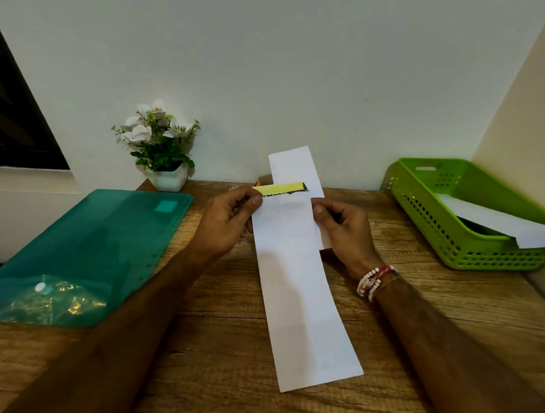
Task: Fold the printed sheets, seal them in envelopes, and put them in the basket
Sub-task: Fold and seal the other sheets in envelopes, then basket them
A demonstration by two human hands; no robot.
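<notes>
Above the middle of the wooden table (215, 353), the left hand (230, 218) and right hand (342, 232) each pinch a side of a long white envelope (301, 301) near its far end, where a yellow-and-black printed strip (281, 188) and a folded white sheet (293, 166) stick out. A translucent teal plastic folder (91, 245) lies across the table's left edge, and a white pot of white flowers (164, 151) stands far left by the wall. At the far right edge sits the green perforated plastic basket (426, 225), holding another white envelope (498, 224), with bare wood between it and the right hand.
</notes>
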